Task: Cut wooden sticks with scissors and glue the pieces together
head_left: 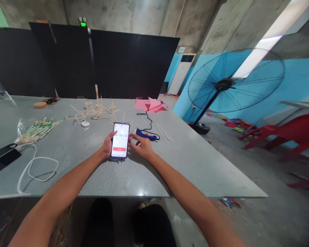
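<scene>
A smartphone (pixel 120 140) stands upright above the table, its lit screen facing me with a timer and a red button. My left hand (pixel 107 145) is closed around its left edge, the thumb on the front. At the phone's right edge, my right hand (pixel 141 144) grips with bent fingertips; some of its fingers are hidden behind the phone. Just beyond the right hand lies a blue hot glue gun (pixel 146 135) with a black cord. Several thin sticks (pixel 166 136) lie to its right. Behind the phone is a loose structure of wooden sticks (pixel 96 111).
A bag of wooden sticks (pixel 38 130), a white cable (pixel 29 164) and a black power strip (pixel 3 157) lie on the left. A small white case (pixel 85 124) and pink paper (pixel 151 105) are farther back. A large fan (pixel 224 84) and red chairs (pixel 298 133) stand right.
</scene>
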`<state>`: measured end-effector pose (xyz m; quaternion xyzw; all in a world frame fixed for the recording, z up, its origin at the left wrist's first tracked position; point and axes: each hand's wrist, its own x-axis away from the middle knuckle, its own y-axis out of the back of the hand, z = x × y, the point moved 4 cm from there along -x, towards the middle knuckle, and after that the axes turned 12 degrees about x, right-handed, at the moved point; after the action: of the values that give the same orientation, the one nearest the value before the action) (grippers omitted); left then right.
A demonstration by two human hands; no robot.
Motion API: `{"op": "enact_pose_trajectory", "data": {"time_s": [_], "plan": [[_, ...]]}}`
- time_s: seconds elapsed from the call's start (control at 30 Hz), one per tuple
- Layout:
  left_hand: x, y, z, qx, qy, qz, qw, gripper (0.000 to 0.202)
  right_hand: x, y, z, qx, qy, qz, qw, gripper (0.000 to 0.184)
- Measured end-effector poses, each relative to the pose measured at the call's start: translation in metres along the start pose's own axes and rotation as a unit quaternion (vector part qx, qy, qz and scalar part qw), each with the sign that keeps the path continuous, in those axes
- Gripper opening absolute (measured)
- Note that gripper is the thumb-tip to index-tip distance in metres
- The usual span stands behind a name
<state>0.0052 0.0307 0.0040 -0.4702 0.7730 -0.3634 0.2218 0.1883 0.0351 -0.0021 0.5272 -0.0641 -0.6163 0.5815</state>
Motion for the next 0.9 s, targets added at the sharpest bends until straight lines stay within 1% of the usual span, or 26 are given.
{"op": "enact_pose_trajectory", "data": {"time_s": [0.3, 0.57, 0.9], "plan": [[0.0002, 0.0019, 0.0007, 0.01, 0.005, 0.016, 1.0, 0.063, 0.0003, -0.0002, 0.0007, 0.005, -0.006, -0.001, 1.0, 0.038], [-0.0016, 0.0033, 0.0002, 0.0, -0.002, 0.014, 1.0, 0.063, -0.0001, -0.0004, 0.0006, 0.011, -0.003, 0.001, 1.0, 0.039], [-0.001, 0.0025, 0.0009, 0.012, 0.005, 0.021, 1.0, 0.064, 0.0001, -0.0011, -0.0009, 0.014, -0.005, 0.003, 1.0, 0.039]]}}
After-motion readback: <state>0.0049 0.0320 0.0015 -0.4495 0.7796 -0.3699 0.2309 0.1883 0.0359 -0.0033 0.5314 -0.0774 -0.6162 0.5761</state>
